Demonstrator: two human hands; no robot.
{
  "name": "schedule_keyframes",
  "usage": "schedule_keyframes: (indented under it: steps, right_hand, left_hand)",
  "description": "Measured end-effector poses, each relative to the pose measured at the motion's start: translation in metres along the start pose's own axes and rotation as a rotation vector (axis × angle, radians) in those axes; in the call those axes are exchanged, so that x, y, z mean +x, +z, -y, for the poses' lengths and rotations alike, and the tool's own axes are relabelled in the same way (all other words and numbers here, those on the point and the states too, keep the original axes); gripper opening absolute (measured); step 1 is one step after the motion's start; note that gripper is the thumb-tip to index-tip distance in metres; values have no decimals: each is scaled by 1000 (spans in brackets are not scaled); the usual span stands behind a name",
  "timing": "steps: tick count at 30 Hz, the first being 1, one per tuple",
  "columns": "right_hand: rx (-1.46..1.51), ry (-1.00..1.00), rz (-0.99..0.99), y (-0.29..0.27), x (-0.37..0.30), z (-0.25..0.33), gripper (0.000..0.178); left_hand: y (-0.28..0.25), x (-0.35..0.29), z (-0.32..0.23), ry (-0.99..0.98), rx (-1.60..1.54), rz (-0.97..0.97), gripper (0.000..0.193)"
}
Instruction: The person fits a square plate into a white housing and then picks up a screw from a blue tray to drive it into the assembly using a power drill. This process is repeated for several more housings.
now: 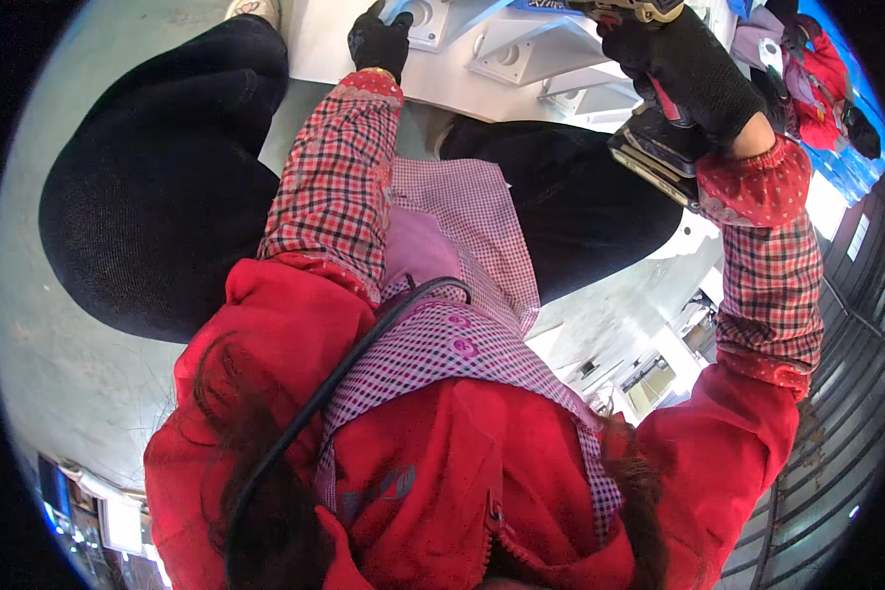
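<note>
A: Your left hand, first entry?

B: Left hand (379,41), one, gloved in black: you are resting it over the white panel (326,54), just beside the nearest of the brackets (494,67). The fingers are curling partly; whether they are pinching anything or touching that bracket, one cannot tell.

A: Your right hand, second entry?

B: Right hand (703,84), one, gloved in black: you are gripping a drill (669,143), fingers wrapping round its handle.

A: Location of the drill?

B: Upper right, in your right hand. Its head is pointing toward the top edge and running partly out of view; its base is showing in front of your right leg (570,197).

A: Brackets, further details?

B: Several, white, with round holes; they are standing on the panel, between your two hands.

A: Clothing and surroundings?

B: Plaid sleeves (329,187), two, covering your forearms. Checked apron (433,364), one, lying over your red jacket (442,452). Black cord (342,369), one, running down your front. Person in red (824,79), one, appearing beyond your right hand.
</note>
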State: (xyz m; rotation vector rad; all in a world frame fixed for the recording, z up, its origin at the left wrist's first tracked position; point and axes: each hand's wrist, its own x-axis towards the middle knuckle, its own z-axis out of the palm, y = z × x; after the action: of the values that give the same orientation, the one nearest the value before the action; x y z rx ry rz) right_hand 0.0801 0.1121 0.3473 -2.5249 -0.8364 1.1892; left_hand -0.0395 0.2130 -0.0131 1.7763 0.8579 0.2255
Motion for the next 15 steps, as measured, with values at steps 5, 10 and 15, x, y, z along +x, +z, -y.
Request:
schedule_keyframes:
  steps: [5,10,15]
  right_hand:
    - [64,103,13,-11,0,-2,31]
    - [135,274,47,-13,5,4,32]
    - [87,111,45,-6,5,-1,34]
  left_hand:
    - [4,3,0,59,68,-27,39]
    - [4,1,2,49,23,-21,40]
    - [9,-2,2,27,3,0,40]
